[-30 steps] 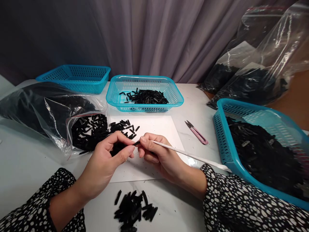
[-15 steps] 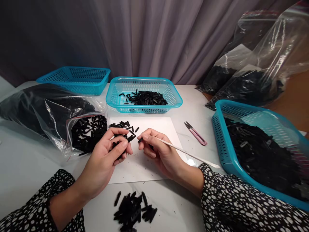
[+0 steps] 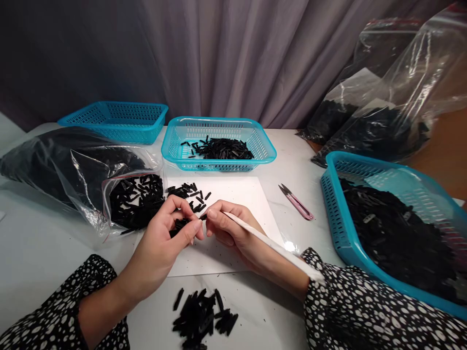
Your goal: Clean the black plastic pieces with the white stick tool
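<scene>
My left hand [image 3: 166, 238] is curled around several small black strips [image 3: 178, 226], its thumb and index finger closing in a pinch at the front. Close beside it, my right hand [image 3: 233, 233] grips a long, slim white tool [image 3: 273, 245] that slants back over the wrist to the sleeve. At the fingertips, one black strip [image 3: 203, 217] bridges the small gap between both hands; which hand bears it is unclear. Under the hands lies a white sheet [image 3: 219, 260], with loose black strips [image 3: 188, 190] on its far left part.
A plastic bag [image 3: 83, 165] spills black strips at left. Blue baskets stand behind: one [image 3: 219, 167] with strips, another [image 3: 127, 133] farther left. A fuller basket [image 3: 333, 218] is at right, near pink thread snips [image 3: 299, 206] and bags [image 3: 386, 121]. A strip pile [image 3: 199, 316] lies in front.
My right hand has moved slightly left, so the fingertips of both hands now nearly meet. The white tool has turned, its rear end swinging down toward my sleeve and showing a broader side.
</scene>
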